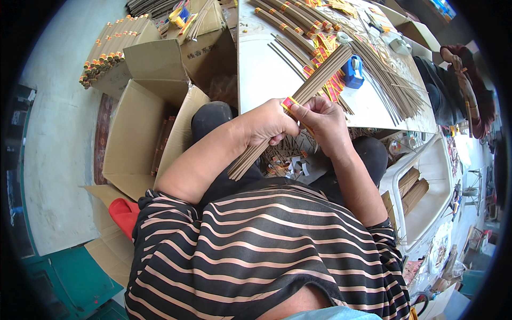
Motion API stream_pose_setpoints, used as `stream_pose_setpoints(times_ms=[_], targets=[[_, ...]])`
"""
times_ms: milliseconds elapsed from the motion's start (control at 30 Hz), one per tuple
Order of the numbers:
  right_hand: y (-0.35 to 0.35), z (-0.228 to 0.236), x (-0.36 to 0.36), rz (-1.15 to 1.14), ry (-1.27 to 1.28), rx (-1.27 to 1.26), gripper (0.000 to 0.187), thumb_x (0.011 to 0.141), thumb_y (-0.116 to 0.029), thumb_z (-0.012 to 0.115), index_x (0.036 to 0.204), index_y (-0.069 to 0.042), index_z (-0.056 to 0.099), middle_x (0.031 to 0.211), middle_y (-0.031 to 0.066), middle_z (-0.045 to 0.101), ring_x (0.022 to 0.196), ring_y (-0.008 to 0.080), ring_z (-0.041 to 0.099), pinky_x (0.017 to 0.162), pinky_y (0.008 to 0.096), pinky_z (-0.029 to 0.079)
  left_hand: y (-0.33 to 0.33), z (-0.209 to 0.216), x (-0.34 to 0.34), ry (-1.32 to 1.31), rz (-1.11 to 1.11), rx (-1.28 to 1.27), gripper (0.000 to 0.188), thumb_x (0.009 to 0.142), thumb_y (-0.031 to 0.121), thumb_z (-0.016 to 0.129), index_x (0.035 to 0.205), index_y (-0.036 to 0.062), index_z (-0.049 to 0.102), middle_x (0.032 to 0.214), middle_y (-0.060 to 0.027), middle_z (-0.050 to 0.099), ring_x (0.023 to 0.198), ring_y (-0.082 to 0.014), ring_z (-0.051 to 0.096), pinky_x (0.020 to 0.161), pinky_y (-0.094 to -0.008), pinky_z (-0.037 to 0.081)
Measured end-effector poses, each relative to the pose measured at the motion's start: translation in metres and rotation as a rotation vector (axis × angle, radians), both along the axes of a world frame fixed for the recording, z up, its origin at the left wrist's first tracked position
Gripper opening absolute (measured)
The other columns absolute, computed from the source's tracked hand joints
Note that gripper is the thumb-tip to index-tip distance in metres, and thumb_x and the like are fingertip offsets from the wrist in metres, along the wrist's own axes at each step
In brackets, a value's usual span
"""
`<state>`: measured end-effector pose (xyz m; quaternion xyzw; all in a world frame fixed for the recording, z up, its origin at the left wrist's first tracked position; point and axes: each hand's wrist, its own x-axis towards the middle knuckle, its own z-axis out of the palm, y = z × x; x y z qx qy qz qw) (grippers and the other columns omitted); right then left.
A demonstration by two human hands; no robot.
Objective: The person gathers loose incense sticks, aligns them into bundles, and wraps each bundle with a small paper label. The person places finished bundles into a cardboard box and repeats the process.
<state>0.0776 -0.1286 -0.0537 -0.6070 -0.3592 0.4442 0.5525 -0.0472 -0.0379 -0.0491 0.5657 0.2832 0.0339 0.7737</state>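
My left hand (269,121) is wrapped round a bundle of thin brown incense sticks (324,73), held at a slant over my lap and the table's near edge. A red and yellow paper label (288,103) lies across the bundle's middle. The thumb and fingers of my right hand (326,118) pinch this label against the sticks; part of it is hidden behind the fingers. Just beyond the bundle stands a blue tape dispenser (353,72), and more red and yellow labels (335,88) are spread beside it.
Loose incense sticks (392,88) lie on the white table (256,80), with banded bundles (290,21) at its far side. Open cardboard boxes (130,136) stand left, near stacked bundles (114,45). To the right are a white tub (445,184) and another person's sleeve (482,98).
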Motion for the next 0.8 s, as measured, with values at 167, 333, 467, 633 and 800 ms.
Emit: stream_pose_setpoints(times_ms=[167,333,467,633,800], targets=[[-0.0025,-0.0014,0.0014,-0.009,0.004,-0.005,0.023,0.081,-0.018,0.069,0.074,-0.003,0.054,0.066,0.0003,0.055,0.057,0.0053,0.049,0.05,0.0189,0.039,-0.0053,0.0018,0.002,0.022,0.029,0.031,0.016,0.064,-0.005,0.058,0.08,-0.002,0.057,0.058,-0.0018,0.052,0.037,-0.0059,0.042,0.031,-0.0204,0.032],[-0.006,0.0043,0.0,-0.005,0.002,-0.006,0.023,0.081,-0.018,0.069,0.075,-0.002,0.054,0.066,0.001,0.055,0.056,0.006,0.05,0.051,0.0187,0.04,-0.0049,0.0031,-0.0016,0.0,0.037,-0.104,0.01,0.069,0.001,0.055,0.079,0.0003,0.053,0.053,-0.0015,0.048,0.037,-0.0078,0.043,0.032,-0.0215,0.034],[-0.0055,0.0003,0.0041,0.015,0.015,0.009,0.023,0.082,-0.018,0.068,0.075,-0.002,0.054,0.067,0.0016,0.055,0.058,0.0064,0.051,0.053,0.0186,0.041,-0.0031,0.0056,-0.0016,0.011,0.016,-0.156,0.01,0.072,0.004,0.054,0.081,0.0021,0.051,0.053,-0.0027,0.048,0.037,-0.0091,0.043,0.034,-0.0231,0.035],[-0.0073,0.0,0.0055,0.013,0.056,0.018,0.022,0.082,-0.017,0.068,0.075,-0.001,0.054,0.067,0.0014,0.055,0.059,0.0062,0.051,0.053,0.019,0.041,-0.0041,0.0063,-0.0002,0.002,0.014,-0.168,0.009,0.072,0.004,0.054,0.08,0.0025,0.052,0.054,-0.002,0.049,0.038,-0.0086,0.043,0.034,-0.0222,0.035],[-0.008,-0.0008,0.007,0.001,0.017,-0.023,0.022,0.08,-0.018,0.069,0.074,-0.002,0.055,0.066,0.0006,0.055,0.058,0.0059,0.05,0.052,0.0189,0.04,-0.0089,0.0047,0.0066,0.036,-0.02,0.048,0.014,0.071,0.003,0.059,0.084,0.002,0.054,0.056,0.0005,0.048,0.038,-0.0057,0.04,0.033,-0.0195,0.032]])
